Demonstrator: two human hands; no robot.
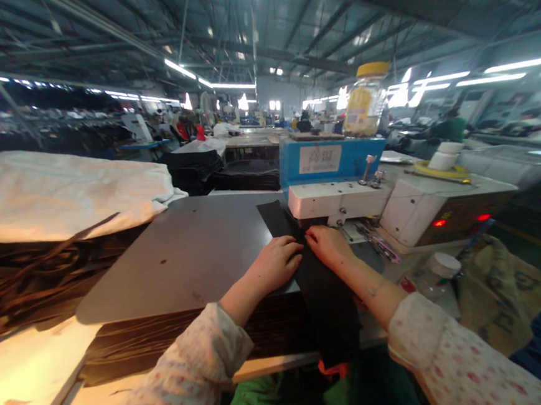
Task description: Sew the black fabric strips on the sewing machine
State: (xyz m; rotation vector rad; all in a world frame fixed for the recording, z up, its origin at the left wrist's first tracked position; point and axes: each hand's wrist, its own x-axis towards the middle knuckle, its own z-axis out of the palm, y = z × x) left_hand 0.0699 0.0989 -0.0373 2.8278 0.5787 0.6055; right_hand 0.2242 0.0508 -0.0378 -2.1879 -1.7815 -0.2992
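Note:
A long black cloth strip (328,304) lies across the grey metal work plate (176,253) and hangs over its front edge toward my lap. Its far part passes beside the head of a white and blue sewing machine (340,200). My left hand (279,261) rests on the strip's left side, fingers stretched and lying on the cloth. Close to the machine head, my right hand (326,243) pinches the strip near its right edge, fingertips together. The needle area is hidden under the head and behind my fingers.
Stacked dark cloth pieces (192,340) lie beneath the plate. At left, white cloth (67,187) covers a brown pile. A yellow-lidded jar (365,101) tops the machine. Thread snips (379,241), a control box (444,210) and a burlap sack (505,290) are at right.

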